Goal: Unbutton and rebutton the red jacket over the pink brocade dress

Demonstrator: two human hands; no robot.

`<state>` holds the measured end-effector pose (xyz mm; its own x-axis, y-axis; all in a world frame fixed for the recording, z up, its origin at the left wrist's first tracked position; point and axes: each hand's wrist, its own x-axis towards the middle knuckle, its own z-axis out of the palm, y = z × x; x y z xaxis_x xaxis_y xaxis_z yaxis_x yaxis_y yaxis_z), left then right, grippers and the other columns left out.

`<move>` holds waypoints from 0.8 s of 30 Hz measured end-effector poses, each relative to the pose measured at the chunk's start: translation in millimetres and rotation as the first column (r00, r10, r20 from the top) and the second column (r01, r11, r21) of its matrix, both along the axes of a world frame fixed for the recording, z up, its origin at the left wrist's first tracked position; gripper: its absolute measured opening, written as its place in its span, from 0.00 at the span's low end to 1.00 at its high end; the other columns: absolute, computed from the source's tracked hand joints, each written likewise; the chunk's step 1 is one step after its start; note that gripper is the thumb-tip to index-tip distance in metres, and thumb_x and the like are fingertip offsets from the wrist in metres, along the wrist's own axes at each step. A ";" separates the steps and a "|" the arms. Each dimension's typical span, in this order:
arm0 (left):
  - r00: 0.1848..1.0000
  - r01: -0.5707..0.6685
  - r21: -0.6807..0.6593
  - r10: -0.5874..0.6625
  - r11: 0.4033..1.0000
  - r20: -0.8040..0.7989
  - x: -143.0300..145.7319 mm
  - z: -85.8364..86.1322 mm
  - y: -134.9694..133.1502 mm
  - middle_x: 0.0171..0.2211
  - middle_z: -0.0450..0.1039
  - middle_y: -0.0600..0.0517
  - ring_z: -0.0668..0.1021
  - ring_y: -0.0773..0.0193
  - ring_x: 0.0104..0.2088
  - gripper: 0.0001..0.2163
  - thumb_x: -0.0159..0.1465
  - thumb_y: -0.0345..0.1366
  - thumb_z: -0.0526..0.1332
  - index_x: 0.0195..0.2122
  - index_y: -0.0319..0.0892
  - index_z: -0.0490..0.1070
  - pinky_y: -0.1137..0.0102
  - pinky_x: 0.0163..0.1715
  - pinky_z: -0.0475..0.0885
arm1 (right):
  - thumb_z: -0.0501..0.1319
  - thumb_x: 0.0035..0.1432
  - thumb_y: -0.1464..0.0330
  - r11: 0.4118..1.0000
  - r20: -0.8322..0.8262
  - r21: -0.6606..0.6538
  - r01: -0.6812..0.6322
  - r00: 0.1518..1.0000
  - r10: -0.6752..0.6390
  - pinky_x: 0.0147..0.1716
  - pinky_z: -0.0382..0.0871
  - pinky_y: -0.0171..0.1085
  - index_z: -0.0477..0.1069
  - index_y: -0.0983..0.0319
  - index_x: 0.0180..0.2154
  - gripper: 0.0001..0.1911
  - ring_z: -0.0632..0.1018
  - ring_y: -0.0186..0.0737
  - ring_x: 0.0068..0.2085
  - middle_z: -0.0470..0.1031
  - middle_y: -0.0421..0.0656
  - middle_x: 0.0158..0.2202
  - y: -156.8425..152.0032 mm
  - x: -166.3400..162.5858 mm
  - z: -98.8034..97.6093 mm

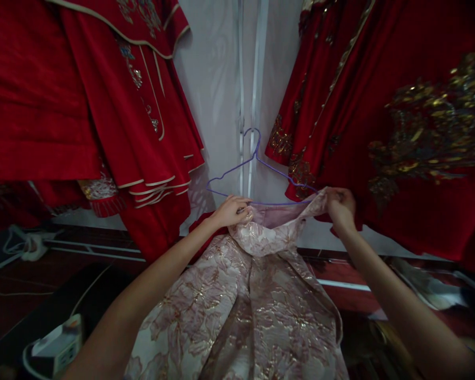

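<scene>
A pink and gold brocade skirt point(257, 295) with a raised floral pattern hangs down in front of me. My left hand point(233, 210) is closed on the left side of its waistband. At the other end, my right hand point(341, 205) pinches the waistband and draws it out to the right and slightly up. A purple wire hanger point(255, 154) stands behind the skirt, its lower bar running along the waistband's back edge. Whether the hanger's hook rests on anything is unclear. The waistband's pink lining shows between my hands.
Red embroidered garments hang at the left point(114, 116) and at the right point(340, 105). Vertical white poles point(249, 79) stand against the pale wall. A power strip point(67, 343) with a white plug and cord lies at the lower left. White rack bars run low near the floor.
</scene>
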<state>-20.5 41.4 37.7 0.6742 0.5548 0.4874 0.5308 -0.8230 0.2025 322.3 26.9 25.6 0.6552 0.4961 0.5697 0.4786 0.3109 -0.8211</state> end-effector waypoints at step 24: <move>0.734 -0.231 -0.464 0.467 0.855 0.494 -146.0 -11.0 44.2 0.28 0.77 0.46 0.76 0.62 0.29 0.23 0.45 0.55 0.65 0.27 0.37 0.74 0.68 0.33 0.71 | 0.55 0.56 0.56 0.939 0.433 -0.072 -0.337 0.837 0.334 0.36 0.64 0.38 0.65 0.59 0.30 0.13 0.72 0.39 0.31 0.72 0.40 0.28 14.2 -41.4 55.4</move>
<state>-166.5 85.6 26.7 0.0550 0.8993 0.4338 0.4500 -0.4101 0.7933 280.9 41.1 81.1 0.1363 0.6355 0.7600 0.6493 0.5222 -0.5530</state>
